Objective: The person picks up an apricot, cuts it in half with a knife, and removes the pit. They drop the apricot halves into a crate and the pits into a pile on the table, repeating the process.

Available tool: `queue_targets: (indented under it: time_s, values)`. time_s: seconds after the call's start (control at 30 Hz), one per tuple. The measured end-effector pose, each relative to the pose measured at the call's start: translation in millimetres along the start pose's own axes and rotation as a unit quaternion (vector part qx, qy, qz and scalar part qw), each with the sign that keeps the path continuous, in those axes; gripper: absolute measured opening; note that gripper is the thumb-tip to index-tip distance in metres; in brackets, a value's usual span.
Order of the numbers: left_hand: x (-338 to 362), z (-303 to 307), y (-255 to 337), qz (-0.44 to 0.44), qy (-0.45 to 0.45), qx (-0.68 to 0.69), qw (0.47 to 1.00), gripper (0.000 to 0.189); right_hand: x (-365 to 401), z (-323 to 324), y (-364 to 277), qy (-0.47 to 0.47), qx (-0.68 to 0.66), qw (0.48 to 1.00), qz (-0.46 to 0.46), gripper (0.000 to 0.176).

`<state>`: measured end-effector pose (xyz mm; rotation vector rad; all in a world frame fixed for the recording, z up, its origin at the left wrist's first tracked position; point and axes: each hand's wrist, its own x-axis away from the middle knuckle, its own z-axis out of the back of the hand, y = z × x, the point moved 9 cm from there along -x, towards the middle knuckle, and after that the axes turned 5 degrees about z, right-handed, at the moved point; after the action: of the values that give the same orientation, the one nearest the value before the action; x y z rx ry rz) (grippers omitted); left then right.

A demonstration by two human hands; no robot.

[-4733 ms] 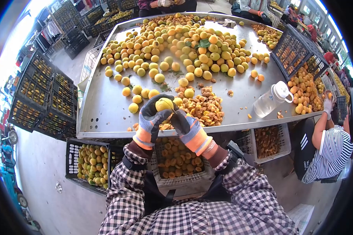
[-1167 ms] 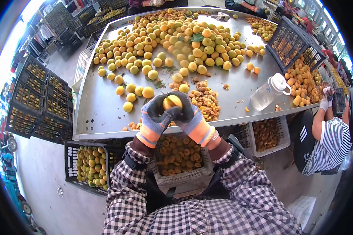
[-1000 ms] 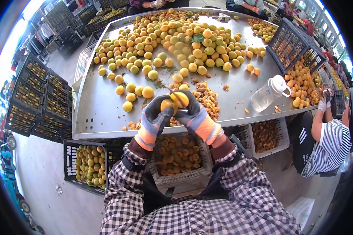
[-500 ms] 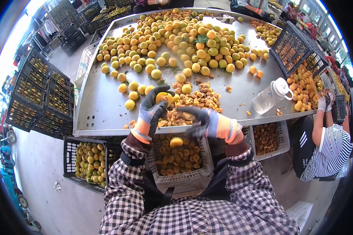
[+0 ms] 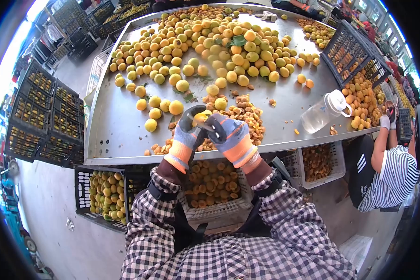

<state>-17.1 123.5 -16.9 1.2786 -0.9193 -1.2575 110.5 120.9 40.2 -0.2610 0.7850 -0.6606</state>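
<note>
My left hand (image 5: 186,135), in a grey and orange glove, is shut on a yellow apricot half (image 5: 199,117) just above the near edge of the steel table (image 5: 119,135). My right hand (image 5: 231,135), gloved the same way, is curled against that half with its dark fingertips pinching at it. Whether it holds a tool is hidden. Right behind my hands lies a heap of brown pits and scraps (image 5: 245,116). Below my wrists stands a white crate (image 5: 214,210) with several apricot halves.
A big pile of whole apricots (image 5: 210,42) covers the far table. A plastic water bottle (image 5: 324,112) lies at the right. A black crate of apricots (image 5: 102,196) sits at lower left, with stacked black crates (image 5: 42,112) beyond it. A person in a striped shirt (image 5: 394,177) works at right.
My right hand dropped an apricot half into the white crate, then came back up to the half in my left hand. Earlier both hands held a whole apricot.
</note>
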Motion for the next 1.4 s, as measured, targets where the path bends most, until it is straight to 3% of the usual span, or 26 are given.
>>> queue_targets:
  time_s: [0.07, 0.13, 0.2, 0.3, 0.33, 0.4, 0.47, 0.53, 0.6, 0.67, 0.8, 0.97, 1.07, 1.13, 1.17, 1.27, 1.3, 1.37, 1.4]
  values:
    - [1, 3, -17, 0.158, -0.033, 0.159, 0.974, 0.037, 4, -7, 30, 0.049, -0.147, 0.982, -0.11, 0.021]
    - [6, 1, 1, 0.17, -0.034, 0.23, 0.958, 0.037, 1, -1, 49, 0.018, -0.127, 0.976, -0.179, 0.028]
    - [10, -4, 0, 0.205, -0.058, 0.224, 0.951, 0.04, -6, 6, 60, 0.132, -0.312, 0.926, -0.165, 0.026]
    - [12, -16, 2, 0.197, -0.094, 0.237, 0.947, 0.042, -4, 18, 73, 0.209, -0.443, 0.829, -0.268, 0.017]
    - [15, -21, 2, 0.206, -0.105, 0.241, 0.943, 0.042, -5, 21, 73, 0.242, -0.528, 0.769, -0.267, 0.014]
    - [18, -26, 7, 0.208, -0.111, 0.201, 0.951, 0.041, -11, 34, 63, 0.285, -0.597, 0.723, -0.197, 0.014]
    - [22, -38, 9, 0.207, -0.148, 0.152, 0.955, 0.04, -13, 44, 58, 0.308, -0.58, 0.732, -0.182, 0.018]
    - [23, -46, 7, 0.212, -0.152, 0.18, 0.948, 0.037, -16, 50, 53, 0.339, -0.618, 0.697, -0.134, 0.019]
    - [25, -49, 6, 0.231, -0.153, 0.162, 0.947, 0.036, -15, 48, 55, 0.341, -0.609, 0.705, -0.126, 0.019]
    - [25, -49, 4, 0.231, -0.158, 0.161, 0.947, 0.036, -18, 51, 46, 0.315, -0.558, 0.759, -0.111, 0.022]
    - [26, -50, 2, 0.242, -0.178, 0.131, 0.945, 0.034, -19, 62, 35, 0.314, -0.525, 0.786, -0.087, 0.024]
    - [21, -52, -1, 0.185, -0.159, 0.149, 0.958, 0.032, -19, 54, 39, 0.308, -0.528, 0.785, -0.097, 0.026]
    - [21, -51, -4, 0.198, -0.167, 0.133, 0.957, 0.033, -20, 51, 39, 0.314, -0.529, 0.787, -0.054, 0.028]
    - [23, -53, -9, 0.239, -0.184, 0.171, 0.938, 0.031, -20, 44, 42, 0.32, -0.602, 0.73, -0.055, 0.031]
    - [19, -51, -11, 0.216, -0.169, 0.148, 0.95, 0.029, -19, 40, 44, 0.317, -0.608, 0.724, -0.08, 0.035]
    - [15, -50, -11, 0.2, -0.145, 0.104, 0.964, 0.026, -15, 34, 59, 0.35, -0.552, 0.75, -0.103, 0.033]
    - [11, -50, -8, 0.153, -0.15, 0.071, 0.974, 0.027, -14, 35, 58, 0.349, -0.553, 0.75, -0.104, 0.033]
    - [9, -49, 2, 0.069, -0.148, 0.019, 0.986, 0.029, -12, 23, 65, 0.333, -0.616, 0.69, -0.184, 0.028]
    - [9, -48, 1, 0.068, -0.148, 0.018, 0.986, 0.029, -11, 21, 65, 0.334, -0.616, 0.69, -0.183, 0.028]
